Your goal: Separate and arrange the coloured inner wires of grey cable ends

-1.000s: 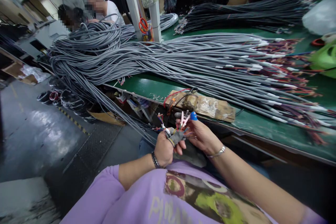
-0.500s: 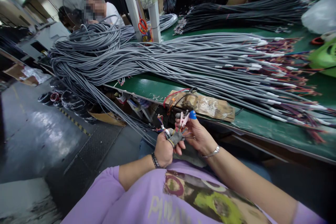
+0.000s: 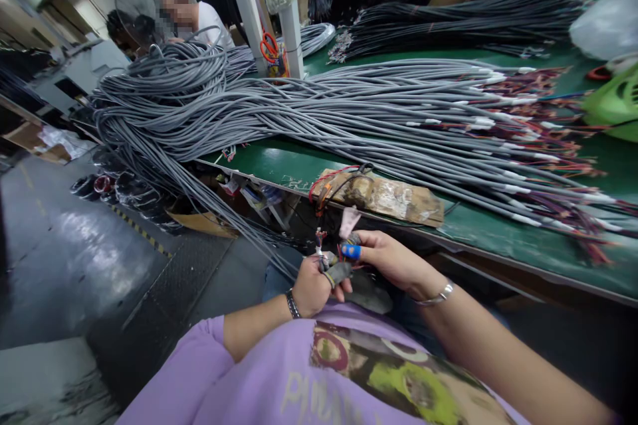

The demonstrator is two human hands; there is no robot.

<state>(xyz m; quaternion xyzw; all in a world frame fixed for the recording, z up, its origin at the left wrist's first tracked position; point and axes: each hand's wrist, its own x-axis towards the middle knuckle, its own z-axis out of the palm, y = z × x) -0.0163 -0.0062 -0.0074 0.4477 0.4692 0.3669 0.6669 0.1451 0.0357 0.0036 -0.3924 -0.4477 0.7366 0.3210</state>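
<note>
Both hands meet just in front of my chest, below the table edge. My left hand (image 3: 312, 287) is closed in a fist round the end of a grey cable (image 3: 239, 229), with grey fabric covers on its fingers. Short coloured wires (image 3: 319, 239) stick up from that fist. My right hand (image 3: 391, 259) is closed in a pinch on those wire ends, its blue-capped fingertip (image 3: 351, 251) pressed against them and a small pink piece (image 3: 347, 221) standing above it. The grey cable runs off to the left and down toward the floor.
A green table (image 3: 279, 163) bears a thick pile of grey cables (image 3: 323, 103) with stripped coloured ends at the right. A taped brown block (image 3: 386, 198) lies at its near edge. Two white posts (image 3: 292, 10), orange scissors (image 3: 269, 48), a green object (image 3: 615, 106). A seated person (image 3: 199, 13) works at the far left.
My right hand has turned over and dropped a little, so the blue fingertip now points left onto the wires instead of up. The left fist has stayed in place.
</note>
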